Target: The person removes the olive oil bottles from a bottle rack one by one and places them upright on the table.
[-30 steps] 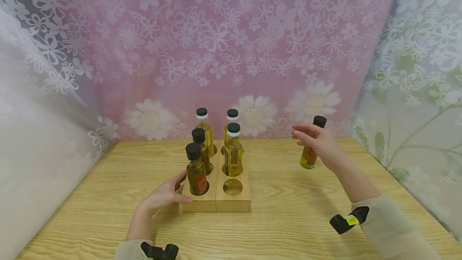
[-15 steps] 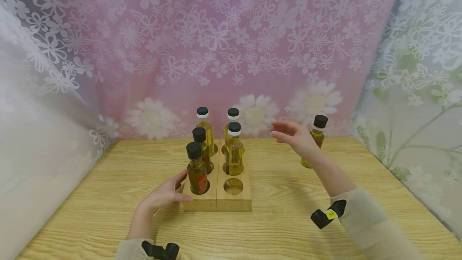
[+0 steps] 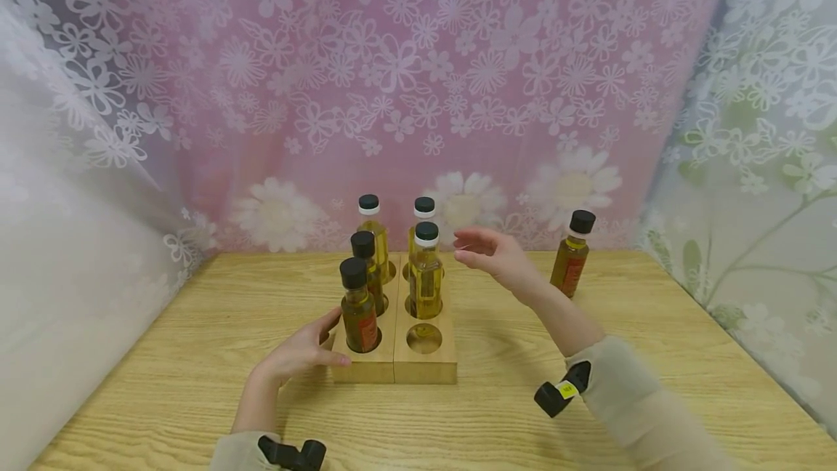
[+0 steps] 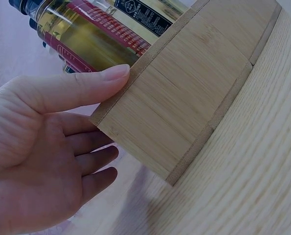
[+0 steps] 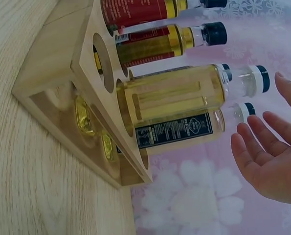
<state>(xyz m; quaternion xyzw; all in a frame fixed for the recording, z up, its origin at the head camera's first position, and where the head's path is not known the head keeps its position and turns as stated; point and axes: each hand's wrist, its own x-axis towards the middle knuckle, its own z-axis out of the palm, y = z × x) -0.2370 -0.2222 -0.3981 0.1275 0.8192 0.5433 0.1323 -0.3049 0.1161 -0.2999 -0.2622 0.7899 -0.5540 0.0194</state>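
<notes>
A light wood-grain table (image 3: 196, 355) stands against a pink floral curtain (image 3: 405, 78). Pale floral sheer fabric (image 3: 752, 166) hangs at both sides. Lighting is even.

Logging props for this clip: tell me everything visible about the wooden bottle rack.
The wooden bottle rack is a pale bamboo-looking block of two joined halves, lying flat on the table. It has six round holes; five hold oil bottles, and the near right hole is empty. The left hand rests against its near left corner.

Rack (image 3: 394, 365): you see pale, matt, smooth-sanded wood.
Table (image 3: 196, 355): wood-grain, low sheen.
Bottles (image 3: 426, 278): your clear glossy ones, black plastic caps.
Backdrop (image 3: 418, 78): sheer floral cloth.
</notes>
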